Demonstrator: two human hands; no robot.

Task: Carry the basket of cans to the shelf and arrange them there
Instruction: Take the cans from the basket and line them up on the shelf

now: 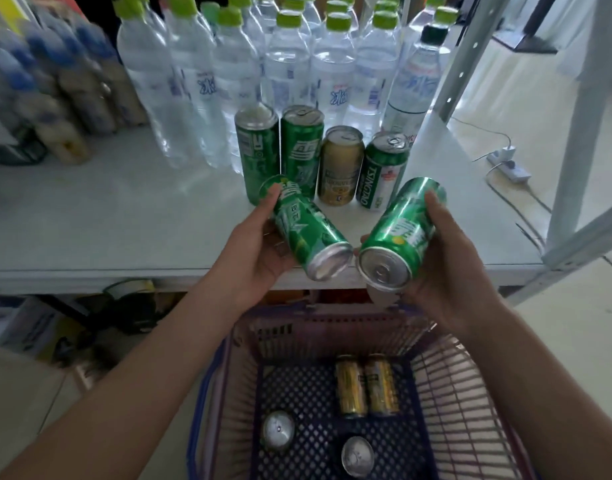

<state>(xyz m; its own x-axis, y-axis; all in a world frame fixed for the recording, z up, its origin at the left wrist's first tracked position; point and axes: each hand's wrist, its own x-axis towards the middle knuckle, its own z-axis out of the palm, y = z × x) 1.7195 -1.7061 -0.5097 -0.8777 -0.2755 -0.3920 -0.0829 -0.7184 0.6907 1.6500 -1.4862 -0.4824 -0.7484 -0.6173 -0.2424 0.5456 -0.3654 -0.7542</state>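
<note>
My left hand (259, 244) grips a tall green can (304, 230), tilted with its base toward me. My right hand (446, 258) grips a second green can (401, 233), also tilted base-first. Both cans hover over the front edge of the white shelf (124, 223). On the shelf behind them stand two tall green cans (263, 147), a gold can (339, 164) and a green Tsingtao can (384, 168). Below my hands sits the purple basket (446, 382). It holds two gold cans (366, 386) lying down and two upright cans (278, 431).
Several clear water bottles with green caps (290, 60) stand in rows behind the cans. Wrapped packs of blue-capped bottles (55, 84) fill the shelf's left. A white shelf upright (449, 77) rises at the right. A power strip (508, 164) and cables lie on the floor beyond.
</note>
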